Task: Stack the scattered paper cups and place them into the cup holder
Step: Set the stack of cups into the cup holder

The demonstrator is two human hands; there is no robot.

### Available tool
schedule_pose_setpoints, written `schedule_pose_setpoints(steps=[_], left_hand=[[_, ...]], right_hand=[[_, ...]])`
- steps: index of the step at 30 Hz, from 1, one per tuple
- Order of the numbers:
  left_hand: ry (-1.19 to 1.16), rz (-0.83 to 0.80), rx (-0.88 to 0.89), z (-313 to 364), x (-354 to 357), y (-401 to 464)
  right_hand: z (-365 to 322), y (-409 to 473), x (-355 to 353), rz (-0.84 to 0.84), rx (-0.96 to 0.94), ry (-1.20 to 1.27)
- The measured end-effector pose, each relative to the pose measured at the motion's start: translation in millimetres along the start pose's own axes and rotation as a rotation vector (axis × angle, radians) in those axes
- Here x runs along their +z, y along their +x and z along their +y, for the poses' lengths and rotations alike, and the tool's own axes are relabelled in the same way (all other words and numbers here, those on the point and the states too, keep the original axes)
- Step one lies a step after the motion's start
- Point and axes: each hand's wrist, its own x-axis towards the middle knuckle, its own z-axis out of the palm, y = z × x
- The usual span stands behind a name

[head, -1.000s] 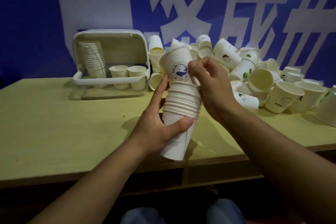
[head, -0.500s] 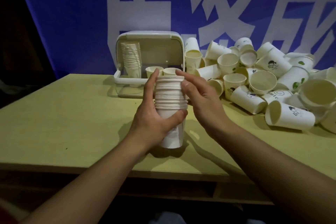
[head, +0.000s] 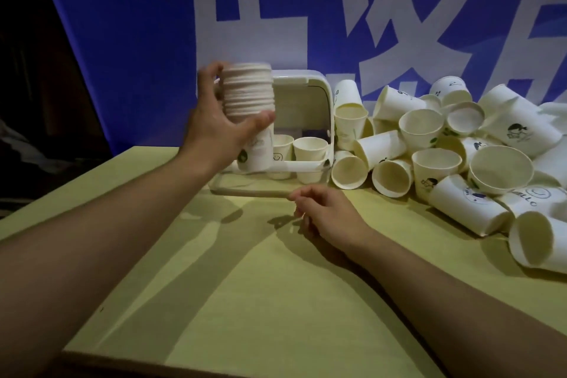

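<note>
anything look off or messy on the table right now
Yes: the loose cups lie in a jumbled heap right of the holder, many tipped on their sides. The stack in the left hand looks neat.

Table (head: 245, 301); cup holder (head: 319, 120); loose cups (head: 460, 163)

Large white Chinese characters, cut off by the frame, stand on the blue banner (head: 138, 40). A paper cup (head: 534, 198) lying right of the cup holder (head: 306, 120) shows "ELLO" beneath a smiley.
</note>
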Motion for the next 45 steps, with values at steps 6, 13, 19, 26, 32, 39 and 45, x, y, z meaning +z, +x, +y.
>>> schedule_pose_setpoints(steps=[6,13,19,26,32,39,45], left_hand=[[0.03,0.197,0.111,-34,55,50],[0.017,0.252,0.115,-74,99,47],[0.038,0.313,0.176,-71,98,48],[0.07,0.214,0.058,-75,100,48],[0.296,0.014,-0.036,-75,98,49],[0.408,-0.162,-0.189,-76,78,42],[0.392,-0.214,-0.241,-68,78,28]], right_hand=[[8,4,-5,-0.003,0.028,0.056],[14,10,-5,-0.009,0.025,0.078],[16,9,-4,-0.019,0.022,0.043],[13,7,-5,-0.027,0.02,0.005],[13,8,-7,-0.032,0.024,-0.023],[11,6,-6,-0.028,0.009,-0.029],[8,5,-4,-0.022,0.014,-0.056]])
